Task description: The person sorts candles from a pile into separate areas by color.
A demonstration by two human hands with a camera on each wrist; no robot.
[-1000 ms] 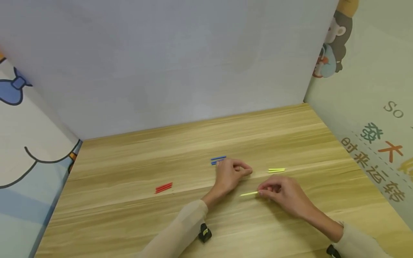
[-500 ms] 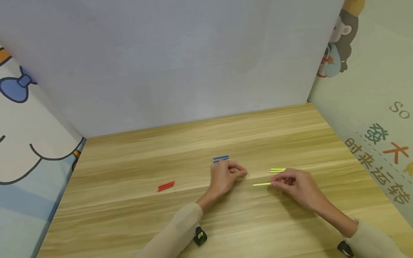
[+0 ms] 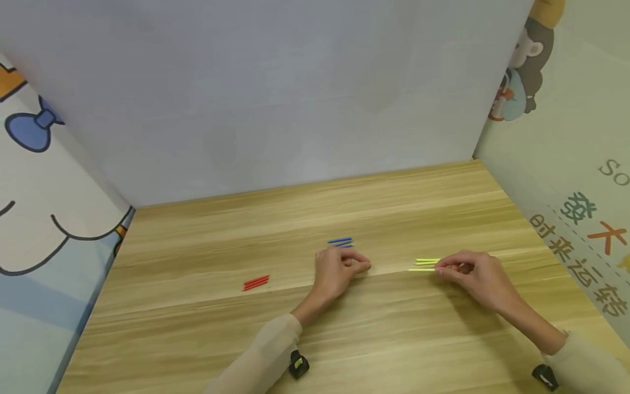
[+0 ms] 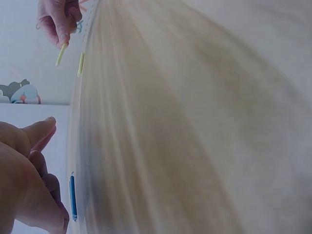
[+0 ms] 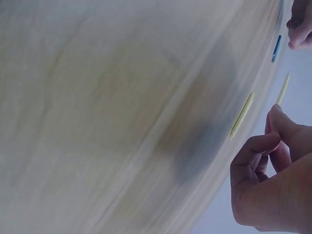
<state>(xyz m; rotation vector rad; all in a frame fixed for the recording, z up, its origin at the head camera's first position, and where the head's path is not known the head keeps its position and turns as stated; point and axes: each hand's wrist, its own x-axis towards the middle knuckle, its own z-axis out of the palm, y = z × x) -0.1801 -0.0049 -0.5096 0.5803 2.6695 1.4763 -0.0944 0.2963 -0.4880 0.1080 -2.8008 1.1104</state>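
In the head view, my right hand pinches one end of a thin yellow stick between thumb and index finger. It points left, close in front of a pair of yellow sticks on the table. The right wrist view shows this held stick raised off the wood. My left hand hovers just in front of some thin blue sticks, partly covering them. Its thumb and index fingertips come together, the other fingers curl, and nothing shows between them. Several red sticks lie side by side farther left.
The wooden tabletop ends at a pale back wall. Printed side panels stand at left and right, the right one with lettering. A dark strap device sits at the left sleeve.
My right hand has moved right and away from me with the yellow stick, bringing it beside the other yellow ones. The left hand has drifted slightly left, uncovering more of the blue sticks.
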